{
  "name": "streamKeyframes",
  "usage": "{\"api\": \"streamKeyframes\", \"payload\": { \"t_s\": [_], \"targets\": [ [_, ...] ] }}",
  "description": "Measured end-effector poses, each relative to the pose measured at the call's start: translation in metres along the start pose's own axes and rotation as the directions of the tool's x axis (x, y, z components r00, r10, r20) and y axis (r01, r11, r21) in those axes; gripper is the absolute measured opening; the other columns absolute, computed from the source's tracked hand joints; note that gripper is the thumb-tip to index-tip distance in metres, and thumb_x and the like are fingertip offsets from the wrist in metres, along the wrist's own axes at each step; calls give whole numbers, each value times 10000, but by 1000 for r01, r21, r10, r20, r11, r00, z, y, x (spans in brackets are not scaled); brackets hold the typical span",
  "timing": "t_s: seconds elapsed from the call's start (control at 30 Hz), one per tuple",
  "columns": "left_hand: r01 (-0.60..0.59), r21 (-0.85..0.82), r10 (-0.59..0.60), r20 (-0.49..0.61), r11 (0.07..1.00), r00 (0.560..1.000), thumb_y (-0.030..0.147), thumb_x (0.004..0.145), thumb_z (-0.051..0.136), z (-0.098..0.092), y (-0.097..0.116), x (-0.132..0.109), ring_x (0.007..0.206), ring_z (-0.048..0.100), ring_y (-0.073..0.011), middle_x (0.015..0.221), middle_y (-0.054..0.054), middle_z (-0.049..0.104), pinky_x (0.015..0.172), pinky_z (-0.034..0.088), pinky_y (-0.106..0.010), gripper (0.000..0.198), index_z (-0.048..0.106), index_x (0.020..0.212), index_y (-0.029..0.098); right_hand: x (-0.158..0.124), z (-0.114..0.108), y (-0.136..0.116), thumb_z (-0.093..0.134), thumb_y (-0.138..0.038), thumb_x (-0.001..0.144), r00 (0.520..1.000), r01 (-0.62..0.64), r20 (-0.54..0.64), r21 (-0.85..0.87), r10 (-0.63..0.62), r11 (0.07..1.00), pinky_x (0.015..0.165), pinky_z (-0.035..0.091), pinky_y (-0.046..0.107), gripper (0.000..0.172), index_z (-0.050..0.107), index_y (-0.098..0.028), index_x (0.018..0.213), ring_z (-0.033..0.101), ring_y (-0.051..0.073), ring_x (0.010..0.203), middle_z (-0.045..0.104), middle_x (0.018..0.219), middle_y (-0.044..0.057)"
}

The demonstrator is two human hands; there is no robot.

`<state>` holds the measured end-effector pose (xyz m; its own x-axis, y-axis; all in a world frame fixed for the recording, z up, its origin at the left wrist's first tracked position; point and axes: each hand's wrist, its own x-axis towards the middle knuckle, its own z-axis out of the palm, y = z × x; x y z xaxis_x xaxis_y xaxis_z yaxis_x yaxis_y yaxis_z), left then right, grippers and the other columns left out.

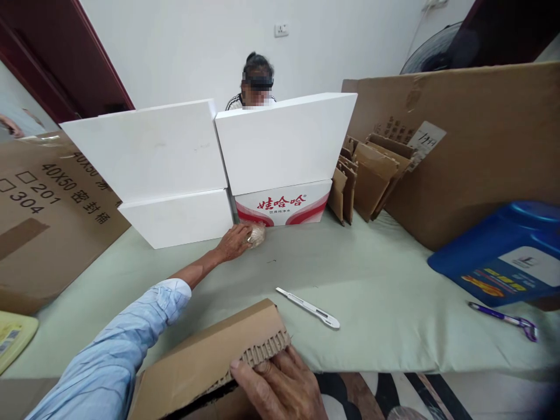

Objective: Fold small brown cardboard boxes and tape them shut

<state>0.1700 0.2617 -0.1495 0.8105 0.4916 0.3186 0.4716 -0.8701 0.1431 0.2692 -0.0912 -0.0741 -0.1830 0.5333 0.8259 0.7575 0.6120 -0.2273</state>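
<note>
My left hand reaches far forward over the table, its fingers closed on a small, shiny, clear bundle. Whether that is a tape roll or crumpled plastic I cannot tell. The bundle lies right in front of a white carton with red print. Nearer to me, my right hand grips the torn, corrugated edge of a brown cardboard piece, thumb on one side and fingers on the other. This cardboard is folded like a box and tilts at the table's front edge. Between the hands and to the right lies a white utility knife.
White boxes are stacked across the back, with a person behind them. Folded cardboard pieces lean by a large carton. A blue jug and purple pen lie right. Another carton stands left.
</note>
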Motion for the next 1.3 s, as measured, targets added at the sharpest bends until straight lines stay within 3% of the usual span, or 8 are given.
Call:
{"api": "streamKeyframes", "payload": {
  "t_s": [0.3, 0.5, 0.63, 0.83, 0.93, 1.03, 1.17, 1.3],
  "targets": [
    [182, 11, -180, -107, 983, 978, 404, 1000, 638, 20, 14, 10, 1134, 574, -317, 1180, -129, 635, 1015, 502, -500, 275, 629, 1186, 202, -4, 0, 4, 499, -501, 1125, 1000, -1, 20, 21, 1, 1000, 986, 596, 381, 420, 689, -144, 1238, 739, 203, 889, 780, 936, 77],
    [63, -41, -67, -109, 997, 992, 333, 999, 637, 15, 4, 0, 1287, 570, -291, 1426, -142, 566, 1077, 513, -453, 395, 591, 1376, 223, -4, -1, 1, 512, -510, 1116, 999, -26, 22, 80, 25, 996, 975, 587, 393, 427, 642, -126, 1251, 725, 225, 906, 775, 953, 82],
    [-32, -76, 27, -70, 997, 997, 235, 987, 603, 11, -9, -8, 1332, 571, -296, 1456, -157, 581, 1142, 488, -470, 513, 528, 1493, 200, -2, -6, -2, 497, -533, 1115, 998, -47, 40, 91, 43, 995, 965, 584, 393, 445, 634, -139, 1269, 723, 233, 920, 776, 961, 76],
    [38, -53, -39, -31, 998, 999, 180, 994, 553, 12, -3, -6, 1383, 561, -337, 1483, -226, 572, 1151, 476, -533, 533, 494, 1523, 148, 0, -14, -7, 537, -459, 1110, 980, -165, 134, 107, 150, 980, 925, 582, 404, 354, 653, -168, 1275, 723, 257, 949, 781, 969, 75],
    [58, -48, -56, 41, 997, 998, 173, 974, 562, -1, 4, -9, 1434, 545, -318, 1591, -201, 514, 1152, 492, -494, 621, 420, 1579, 177, -1, -14, -6, 580, -417, 1094, 975, -164, 167, 88, 147, 983, 892, 574, 414, 329, 647, -181, 1313, 720, 269, 957, 782, 1023, 83],
    [72, -60, -66, 99, 996, 993, 144, 942, 568, -25, 10, -12, 1449, 554, -289, 1674, -109, 458, 1143, 514, -456, 674, 417, 1589, 258, -2, -11, -3, 631, -382, 1072, 978, -136, 166, 71, 123, 988, 905, 566, 431, 360, 627, -181, 1371, 716, 279, 971, 776, 1091, 96],
    [84, -97, -77, 70, 992, 995, 90, 896, 584, -66, 23, -23, 1498, 511, -313, 1737, -125, 354, 1173, 499, -472, 706, 468, 1579, 226, 0, -8, 1, 677, -376, 1046, 983, -113, 157, 88, 99, 990, 934, 561, 449, 398, 617, -186, 1391, 712, 289, 994, 767, 1130, 100],
    [49, -174, -50, 2, 984, 999, 140, 942, 606, -118, 49, -62, 1441, 567, -270, 1551, -137, 594, 1193, 484, -450, 413, 690, 1345, 185, 2, -5, 2, 679, -384, 1044, 989, -85, 130, 91, 73, 992, 927, 561, 450, 403, 611, -196, 1394, 708, 297, 999, 771, 1125, 97]
  ]
}}
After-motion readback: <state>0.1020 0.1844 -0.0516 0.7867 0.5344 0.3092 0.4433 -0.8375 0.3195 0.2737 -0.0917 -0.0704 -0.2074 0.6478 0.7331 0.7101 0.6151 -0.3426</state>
